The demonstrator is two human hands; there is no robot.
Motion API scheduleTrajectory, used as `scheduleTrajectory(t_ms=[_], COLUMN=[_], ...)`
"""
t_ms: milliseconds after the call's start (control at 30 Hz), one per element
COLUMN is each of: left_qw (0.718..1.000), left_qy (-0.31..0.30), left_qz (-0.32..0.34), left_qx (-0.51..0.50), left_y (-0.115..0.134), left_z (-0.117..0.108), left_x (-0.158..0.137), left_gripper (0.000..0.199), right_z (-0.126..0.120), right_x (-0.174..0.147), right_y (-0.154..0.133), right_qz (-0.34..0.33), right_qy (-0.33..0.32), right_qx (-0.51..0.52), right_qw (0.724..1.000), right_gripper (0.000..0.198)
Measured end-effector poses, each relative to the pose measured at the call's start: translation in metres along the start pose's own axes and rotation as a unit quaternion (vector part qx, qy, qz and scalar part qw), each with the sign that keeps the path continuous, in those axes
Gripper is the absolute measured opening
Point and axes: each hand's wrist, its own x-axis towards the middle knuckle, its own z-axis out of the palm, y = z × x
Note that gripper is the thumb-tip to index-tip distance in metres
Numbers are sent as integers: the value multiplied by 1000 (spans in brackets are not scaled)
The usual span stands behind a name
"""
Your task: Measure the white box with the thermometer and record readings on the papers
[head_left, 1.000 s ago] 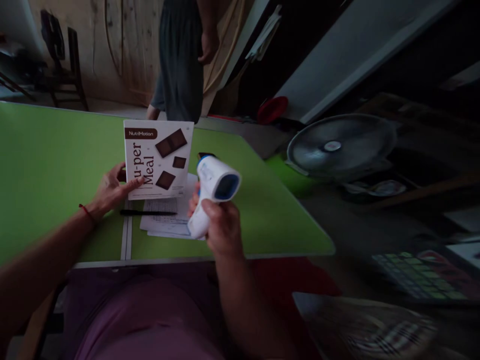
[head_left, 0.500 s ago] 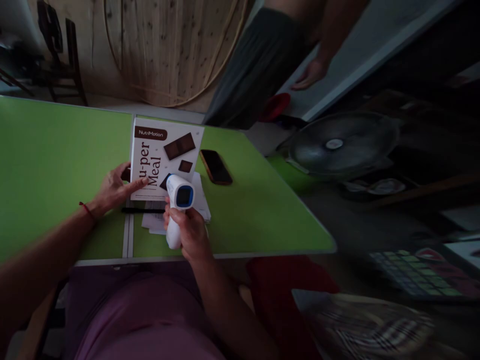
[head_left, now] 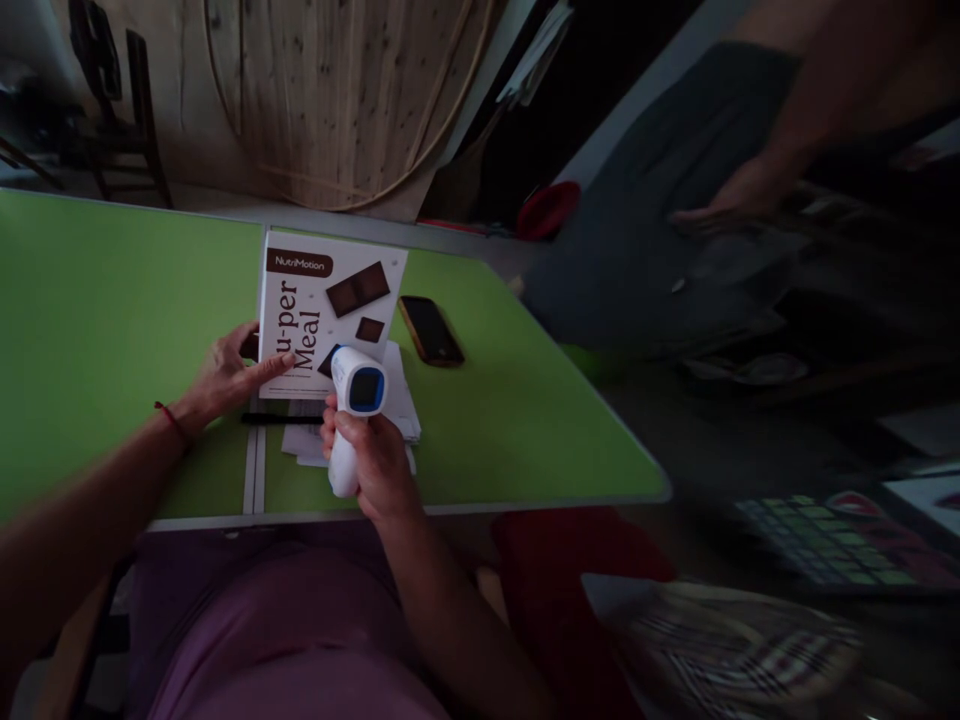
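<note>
A white box with brown lettering and chocolate pictures is tilted up on the green table. My left hand grips its lower left edge, thumb across the front and the other fingers partly hidden behind. In my right hand is a white and blue infrared thermometer, its dark screen facing me and its head just before the box's lower right corner. Beneath them lie loose papers and a black pen. The thermometer and box hide parts of the papers.
A phone lies right of the box on the green table. Beyond the table's right edge, a blurred person in dark shorts stands with one hand low. A red stool and a checked cloth are at lower right.
The other person has moved from behind the table to the right, now covering the fan. My hands, the box and the thermometer have stayed nearly in place.
</note>
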Motion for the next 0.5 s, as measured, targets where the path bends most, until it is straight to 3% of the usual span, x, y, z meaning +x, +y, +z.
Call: scheduleTrajectory(t_ms=[500], left_qw=[999], left_qy=[3], left_qz=[-47], left_qx=[12], left_y=[3], left_z=[1], left_x=[0], left_gripper=[65], right_z=[0], right_x=[-1], right_y=[-2], right_qz=[-10], right_qy=[-53], right_qx=[-2], right_qw=[999], right_gripper=[27])
